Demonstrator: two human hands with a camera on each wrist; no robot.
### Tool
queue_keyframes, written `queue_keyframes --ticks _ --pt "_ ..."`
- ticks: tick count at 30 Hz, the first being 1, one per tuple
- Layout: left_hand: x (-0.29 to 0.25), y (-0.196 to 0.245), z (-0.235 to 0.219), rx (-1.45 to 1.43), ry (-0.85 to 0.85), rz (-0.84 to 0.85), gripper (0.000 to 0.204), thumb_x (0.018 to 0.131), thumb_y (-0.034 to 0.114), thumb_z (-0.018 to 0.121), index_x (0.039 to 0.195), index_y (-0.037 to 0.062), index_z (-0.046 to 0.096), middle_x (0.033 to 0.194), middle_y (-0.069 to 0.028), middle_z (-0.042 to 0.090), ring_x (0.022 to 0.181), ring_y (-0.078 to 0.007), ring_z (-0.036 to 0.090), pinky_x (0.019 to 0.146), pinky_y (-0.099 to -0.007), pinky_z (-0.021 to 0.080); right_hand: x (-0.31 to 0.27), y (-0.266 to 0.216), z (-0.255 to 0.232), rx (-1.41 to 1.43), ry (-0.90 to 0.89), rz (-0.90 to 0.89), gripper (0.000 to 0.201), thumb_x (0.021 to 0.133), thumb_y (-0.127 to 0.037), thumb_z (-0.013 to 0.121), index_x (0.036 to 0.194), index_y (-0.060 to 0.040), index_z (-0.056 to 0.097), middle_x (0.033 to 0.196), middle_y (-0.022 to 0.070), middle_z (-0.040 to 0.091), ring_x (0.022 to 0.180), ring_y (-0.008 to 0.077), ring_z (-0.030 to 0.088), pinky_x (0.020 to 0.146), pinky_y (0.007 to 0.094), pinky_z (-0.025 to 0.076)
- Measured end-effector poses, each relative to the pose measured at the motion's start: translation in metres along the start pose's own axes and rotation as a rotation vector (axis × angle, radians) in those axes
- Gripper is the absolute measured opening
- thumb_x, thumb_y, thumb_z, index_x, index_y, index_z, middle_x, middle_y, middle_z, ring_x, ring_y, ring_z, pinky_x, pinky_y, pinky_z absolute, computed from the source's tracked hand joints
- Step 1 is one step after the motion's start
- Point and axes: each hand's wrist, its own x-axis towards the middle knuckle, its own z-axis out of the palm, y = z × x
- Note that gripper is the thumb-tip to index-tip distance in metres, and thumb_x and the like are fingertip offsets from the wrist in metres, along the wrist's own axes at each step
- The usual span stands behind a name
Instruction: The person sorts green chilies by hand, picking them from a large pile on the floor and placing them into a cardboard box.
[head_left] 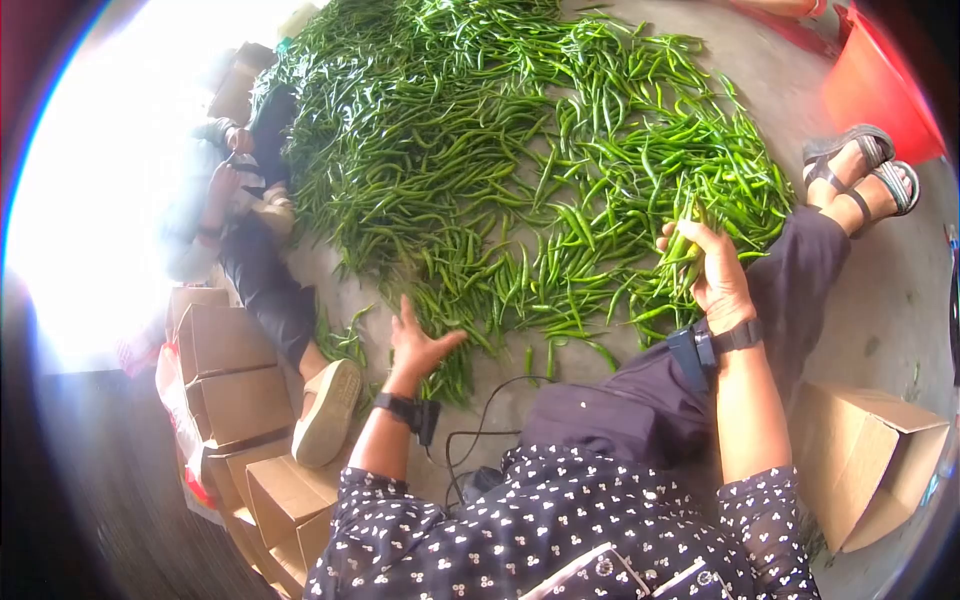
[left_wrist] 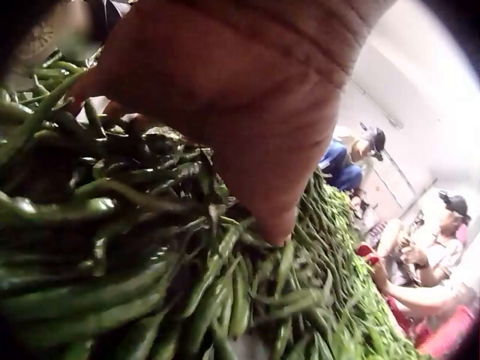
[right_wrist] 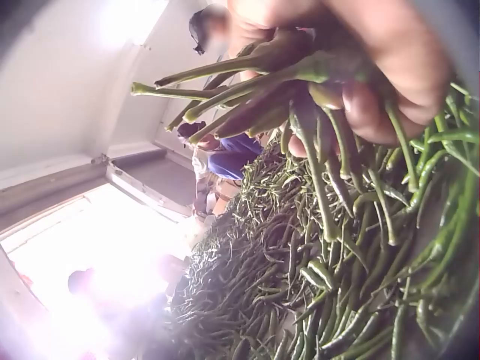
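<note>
Green chili peppers (head_left: 430,150) lie in a wide heap on the floor. The right hand (head_left: 712,270) grips a bunch of peppers (head_left: 684,250) above the heap's near right side; in the right wrist view the stems (right_wrist: 247,97) stick out past the curled fingers (right_wrist: 375,112). At the heap's near left edge is the left hand (head_left: 418,350), its fingers and thumb spread, holding nothing that shows. In the left wrist view the left hand (left_wrist: 225,97) is low over the peppers (left_wrist: 225,292), thumb pointing down at them; its fingertips are partly hidden.
Cardboard boxes (head_left: 232,368) line the left side, near another person's shoe (head_left: 327,412). An open carton (head_left: 865,460) stands at the right. Sandalled feet (head_left: 868,185) and a red tub (head_left: 880,85) are at the upper right. A black cable (head_left: 480,432) runs beside the lap.
</note>
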Motion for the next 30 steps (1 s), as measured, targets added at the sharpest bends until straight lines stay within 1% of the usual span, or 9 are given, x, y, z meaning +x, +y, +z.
queue_keyframes --ticks 5,11,14,15,18,20,23,27,30 --pt "-0.012 0.029 0.012 -0.011 0.165 -0.109 0.115 0.053 0.035 0.083 0.142 0.0187 0.011 0.142 -0.027 0.015 0.129 -0.0401 0.024 0.103 -0.0462 0.029 -0.002 -0.001 0.0 -0.008 0.002 0.006 0.017 0.078 -0.016 0.062 0.091 -0.0061 0.058 0.079 0.006 0.062 0.068 0.0161 0.062 0.055 0.0265 0.048" --pt "0.036 0.043 0.003 -0.113 0.332 0.016 0.097 0.06 0.01 0.071 0.141 0.0146 0.018 0.133 -0.0211 0.035 0.111 -0.0322 0.048 0.091 -0.0358 0.043 -0.001 0.0 -0.001 -0.001 0.009 -0.003 0.015 0.078 -0.015 0.062 0.09 -0.0056 0.058 0.078 0.0067 0.062 0.067 0.0161 0.062 0.056 0.027 0.05" --pt "0.082 0.041 -0.001 -0.802 0.374 0.031 0.086 0.062 0.001 0.068 0.137 0.0066 0.027 0.104 -0.0111 0.056 0.081 -0.0205 0.057 0.07 -0.0299 0.05 0.0 0.001 -0.003 0.004 0.013 0.002 0.015 0.078 -0.015 0.062 0.09 -0.0058 0.058 0.078 0.0066 0.062 0.067 0.0159 0.062 0.056 0.0272 0.05" --pt "0.088 0.052 -0.017 -1.129 0.331 0.064 0.082 0.065 -0.001 0.066 0.137 0.0049 0.027 0.106 -0.0114 0.054 0.08 -0.0206 0.056 0.069 -0.032 0.05 0.0 0.0 -0.003 0.005 0.019 0.003 0.015 0.078 -0.015 0.062 0.09 -0.0058 0.058 0.078 0.0066 0.062 0.067 0.0159 0.062 0.056 0.0272 0.05" --pt "0.148 0.059 -0.073 -1.306 0.311 0.157 0.083 0.069 0.004 0.066 0.139 0.0073 0.022 0.116 -0.0172 0.048 0.095 -0.0241 0.053 0.072 -0.0347 0.048 0.0 0.0 -0.002 0.004 0.016 0.004 0.015 0.079 -0.015 0.061 0.09 -0.0058 0.058 0.078 0.0067 0.062 0.067 0.0159 0.062 0.056 0.0273 0.05" --pt "0.159 0.079 -0.115 -1.072 0.408 0.285 0.09 0.075 0.025 0.07 0.142 0.0119 0.011 0.122 -0.0189 0.043 0.096 -0.0273 0.053 0.075 -0.0374 0.047 0.0 0.002 -0.003 0.012 0.023 0.008 0.015 0.079 -0.015 0.061 0.09 -0.0058 0.058 0.078 0.0067 0.062 0.067 0.016 0.062 0.056 0.0274 0.05" --pt "0.174 0.099 -0.164 -1.191 0.19 0.478 0.078 0.081 0.027 0.065 0.141 0.0106 0.017 0.125 -0.0169 0.045 0.101 -0.0262 0.055 0.083 -0.0401 0.045 0.002 -0.001 -0.003 0.034 0.027 -0.007 0.015 0.079 -0.015 0.061 0.09 -0.0057 0.058 0.078 0.0067 0.062 0.068 0.0161 0.062 0.056 0.0278 0.05" --pt "0.194 0.097 -0.171 -1.093 0.317 0.337 0.061 0.083 0.023 0.062 0.135 0.0077 0.033 0.121 -0.0156 0.05 0.1 -0.0221 0.056 0.084 -0.0386 0.045 0.0 -0.002 0.0 0.022 0.017 -0.018 0.014 0.079 -0.014 0.061 0.09 -0.0056 0.058 0.078 0.0069 0.062 0.068 0.016 0.062 0.056 0.0283 0.05" --pt "0.265 0.038 -0.141 -0.349 0.438 0.352 0.066 0.079 0.043 0.062 0.13 0.0048 0.042 0.123 -0.0235 0.05 0.114 -0.0327 0.05 0.092 -0.0366 0.041 -0.001 -0.003 0.002 0.02 0.013 0.009 0.014 0.078 -0.014 0.061 0.09 -0.0055 0.058 0.079 0.0067 0.062 0.068 0.0157 0.062 0.055 0.0282 0.05"
